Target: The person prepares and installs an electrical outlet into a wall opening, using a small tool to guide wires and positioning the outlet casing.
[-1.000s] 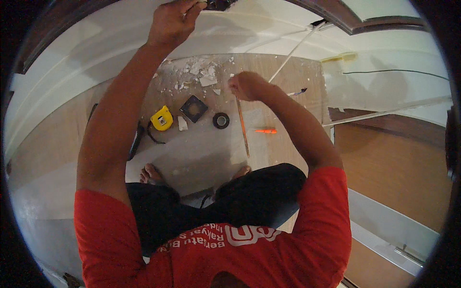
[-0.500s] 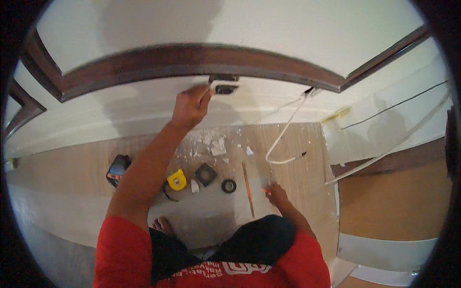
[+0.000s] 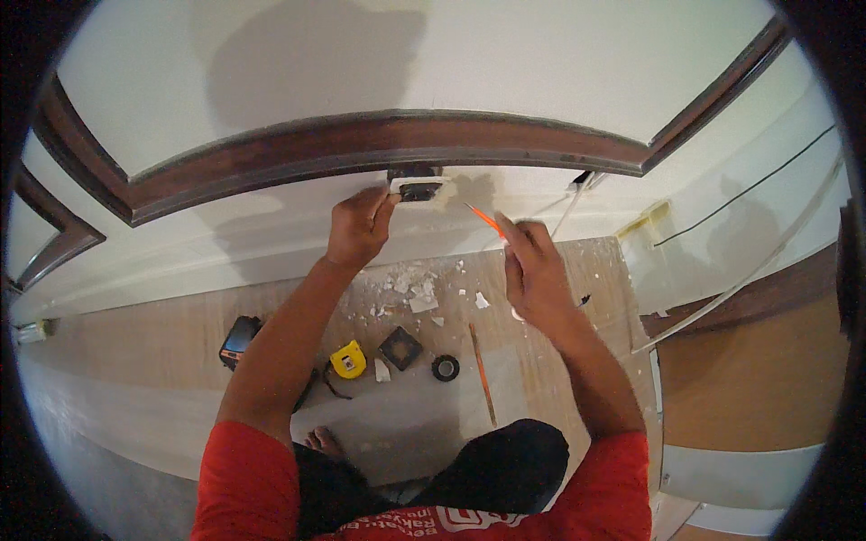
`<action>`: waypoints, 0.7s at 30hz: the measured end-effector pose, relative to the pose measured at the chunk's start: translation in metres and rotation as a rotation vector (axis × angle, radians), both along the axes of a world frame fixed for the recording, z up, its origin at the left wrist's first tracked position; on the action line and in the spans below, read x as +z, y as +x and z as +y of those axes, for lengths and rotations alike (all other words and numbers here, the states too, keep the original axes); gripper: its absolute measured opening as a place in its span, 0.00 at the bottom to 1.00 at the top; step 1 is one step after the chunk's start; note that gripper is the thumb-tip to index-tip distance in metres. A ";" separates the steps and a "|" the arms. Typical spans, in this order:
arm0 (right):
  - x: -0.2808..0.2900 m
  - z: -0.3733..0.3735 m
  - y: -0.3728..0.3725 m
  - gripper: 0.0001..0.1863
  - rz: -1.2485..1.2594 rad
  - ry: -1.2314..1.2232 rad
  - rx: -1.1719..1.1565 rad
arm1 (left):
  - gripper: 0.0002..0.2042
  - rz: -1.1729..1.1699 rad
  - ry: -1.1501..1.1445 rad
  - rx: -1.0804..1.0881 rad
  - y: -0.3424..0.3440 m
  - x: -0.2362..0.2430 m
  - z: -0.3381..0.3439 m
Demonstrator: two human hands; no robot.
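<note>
My left hand (image 3: 359, 227) pinches the left edge of a small pale rectangular frame (image 3: 395, 185) with a dark middle, held against the wall just below the wood trim. A dark cutout (image 3: 416, 171) shows directly above the frame. To the right, my right hand (image 3: 538, 275) is raised off the floor, its fingers closed on a slim orange pencil (image 3: 488, 221). The pencil's pointed tip aims up and left toward the frame, apart from it.
Broken plaster bits (image 3: 419, 293) litter the floor by the wall. Nearer lie a yellow tape measure (image 3: 348, 360), a dark square plate (image 3: 400, 348), a black tape roll (image 3: 445, 367) and a long thin strip (image 3: 483, 374). A white cable (image 3: 570, 212) hangs from a wall hole.
My right hand has risen from the floor with the pencil and come up toward the wall. My left hand stays at the frame, which still rests below the trim.
</note>
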State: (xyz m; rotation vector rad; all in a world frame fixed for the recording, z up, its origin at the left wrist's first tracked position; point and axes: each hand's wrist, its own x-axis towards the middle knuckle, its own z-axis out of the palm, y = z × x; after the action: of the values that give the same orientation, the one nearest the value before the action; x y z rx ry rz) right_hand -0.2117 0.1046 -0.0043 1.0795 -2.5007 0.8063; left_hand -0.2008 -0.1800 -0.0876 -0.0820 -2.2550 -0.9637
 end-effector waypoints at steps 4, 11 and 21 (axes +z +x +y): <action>0.028 -0.023 -0.030 0.20 0.184 0.144 0.122 | 0.07 0.098 0.077 -0.023 -0.003 -0.001 0.005; 0.042 -0.055 -0.045 0.16 0.214 0.258 0.179 | 0.07 0.114 0.099 -0.024 -0.004 -0.006 0.007; 0.047 -0.077 -0.051 0.22 0.218 0.400 0.199 | 0.07 0.138 0.039 0.008 -0.005 -0.007 0.006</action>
State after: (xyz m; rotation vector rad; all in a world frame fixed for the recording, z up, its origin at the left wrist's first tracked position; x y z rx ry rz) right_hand -0.2625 0.0277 0.0426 1.4757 -2.4481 0.2148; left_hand -0.2055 -0.1739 -0.0944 -0.1183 -2.1081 -0.9673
